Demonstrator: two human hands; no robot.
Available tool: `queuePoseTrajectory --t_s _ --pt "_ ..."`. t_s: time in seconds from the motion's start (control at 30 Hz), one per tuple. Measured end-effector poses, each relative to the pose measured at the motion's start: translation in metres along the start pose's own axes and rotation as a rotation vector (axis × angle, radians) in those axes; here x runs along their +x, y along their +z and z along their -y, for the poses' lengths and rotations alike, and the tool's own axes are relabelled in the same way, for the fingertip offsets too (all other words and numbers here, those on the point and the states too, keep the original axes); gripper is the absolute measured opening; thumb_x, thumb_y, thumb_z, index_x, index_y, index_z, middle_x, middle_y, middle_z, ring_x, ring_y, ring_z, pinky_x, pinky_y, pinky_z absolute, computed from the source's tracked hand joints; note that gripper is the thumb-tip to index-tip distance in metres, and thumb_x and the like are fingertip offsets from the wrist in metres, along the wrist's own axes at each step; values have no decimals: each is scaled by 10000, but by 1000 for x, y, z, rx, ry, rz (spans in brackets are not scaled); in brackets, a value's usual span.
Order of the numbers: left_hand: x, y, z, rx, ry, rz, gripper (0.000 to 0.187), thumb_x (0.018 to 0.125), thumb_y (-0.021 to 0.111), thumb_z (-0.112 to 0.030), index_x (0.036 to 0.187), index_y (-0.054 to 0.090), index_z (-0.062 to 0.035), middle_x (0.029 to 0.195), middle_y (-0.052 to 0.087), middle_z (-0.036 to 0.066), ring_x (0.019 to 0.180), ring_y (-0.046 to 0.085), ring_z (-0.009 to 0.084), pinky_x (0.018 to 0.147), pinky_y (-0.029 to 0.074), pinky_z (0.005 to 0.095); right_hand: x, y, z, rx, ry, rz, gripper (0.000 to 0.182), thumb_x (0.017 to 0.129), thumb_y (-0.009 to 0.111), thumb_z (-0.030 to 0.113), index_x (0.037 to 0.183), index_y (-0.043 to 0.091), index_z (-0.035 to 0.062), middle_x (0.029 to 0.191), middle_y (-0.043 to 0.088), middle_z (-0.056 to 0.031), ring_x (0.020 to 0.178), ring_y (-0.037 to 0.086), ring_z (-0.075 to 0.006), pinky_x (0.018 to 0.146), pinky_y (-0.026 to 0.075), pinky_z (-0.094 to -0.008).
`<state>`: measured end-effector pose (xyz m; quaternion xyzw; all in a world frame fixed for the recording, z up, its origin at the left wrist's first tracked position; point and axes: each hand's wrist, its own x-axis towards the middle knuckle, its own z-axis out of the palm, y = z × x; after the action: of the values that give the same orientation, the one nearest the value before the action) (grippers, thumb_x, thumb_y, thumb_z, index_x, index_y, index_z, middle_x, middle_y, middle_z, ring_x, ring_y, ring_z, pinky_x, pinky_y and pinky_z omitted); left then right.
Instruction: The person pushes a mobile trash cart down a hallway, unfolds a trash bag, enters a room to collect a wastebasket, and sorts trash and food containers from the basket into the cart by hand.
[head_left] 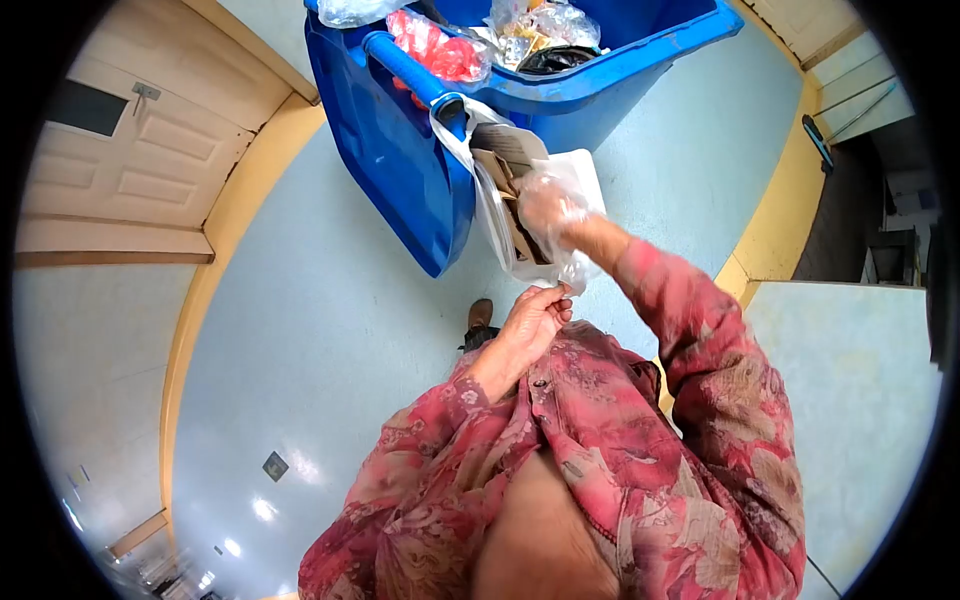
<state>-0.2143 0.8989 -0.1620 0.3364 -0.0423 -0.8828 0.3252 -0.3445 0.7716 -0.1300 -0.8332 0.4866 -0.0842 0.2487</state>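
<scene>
A white plastic bag (492,215) hangs by its handle from the blue bar of the bin's lid. Flattened pieces of brown cardboard (515,225) and a grey-brown piece (507,146) stand inside it. My left hand (537,318) pinches the near edge of the bag, fingers closed. Inside the bag's mouth is my right hand (548,205), beside the cardboard, with thin clear plastic over part of it. Its fingers are blurred and hidden, so their grip does not show. A white panel-like piece (583,172) sits just behind the right hand.
The blue wheeled bin (600,95) stands ahead with mixed plastic rubbish (545,35) in it. Its open lid (390,170) hangs towards me, with a red-and-clear plastic bag (435,48) above. A closed door (150,150) is at left; a blue-headed broom (818,143) is at right.
</scene>
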Motion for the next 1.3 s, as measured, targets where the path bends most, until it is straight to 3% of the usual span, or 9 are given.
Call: queuePoseTrajectory --t_s 0.33,0.53,0.73,0.87,0.97,1.07,1.2,1.23,1.3 --pt "-5 10 -19 156 0 81 169 903 588 -184 1015 574 -58 906 614 51 741 568 131 643 466 258 -79 -102 67 3 -2 -736 194 791 613 5 982 601 35 900 645 -139 843 620 -313 753 499 -391" --pt "-26 11 -25 277 78 10 239 913 582 -198 1087 550 -38 923 609 54 738 556 111 643 471 232 -8 -139 97 -20 -225 -585 263 818 607 103 1059 607 -4 938 637 -196 903 610 -342 816 473 -425" --pt "-48 -37 -40 135 222 -56 235 891 611 -176 1075 560 -40 877 612 52 705 553 101 621 462 234 127 -125 118 -271 -33 -410 429 832 614 364 917 616 -57 793 629 -245 718 629 -355 666 490 -454" --pt "-77 -89 -37 14 376 -169 234 857 651 -210 1020 567 -66 856 596 37 676 534 98 582 457 246 168 -100 124 -329 -39 -332 403 825 644 405 722 622 17 564 560 -97 484 507 -178 460 399 -368" --pt "-97 -130 -40 15 416 -185 289 868 627 -263 1050 549 -52 837 576 37 654 519 97 537 434 234 146 -105 142 -323 332 -277 595 800 668 393 1280 517 76 1152 610 -199 1066 591 -311 922 439 -408" --pt "-131 -171 -67 -35 468 -198 285 876 618 -269 1039 550 -46 828 567 39 647 513 106 540 434 249 181 -101 40 -290 185 -387 718 794 651 357 1407 369 111 1237 566 -189 1183 523 -304 1025 364 -398" --pt "-171 -233 -72 87 535 -205 236 848 604 -182 1035 590 -38 927 566 41 735 559 116 630 498 267 110 -118 22 -320 224 -311 596 863 588 301 1383 386 91 1218 562 -139 1099 562 -260 975 400 -348" --pt "-199 -273 -92 678 905 -188 273 869 579 -151 1117 558 -40 1066 542 61 825 585 142 718 515 285 121 -113 50 -93 137 -229 509 878 590 317 1309 479 71 1086 617 -114 959 605 -233 848 466 -335" --pt "-223 -287 -123 -120 559 -285 226 848 642 -206 1008 591 -54 860 604 39 740 564 129 677 490 280 112 -104 63 -370 525 -235 471 845 638 341 1205 559 48 918 642 -88 774 601 -211 680 483 -329"
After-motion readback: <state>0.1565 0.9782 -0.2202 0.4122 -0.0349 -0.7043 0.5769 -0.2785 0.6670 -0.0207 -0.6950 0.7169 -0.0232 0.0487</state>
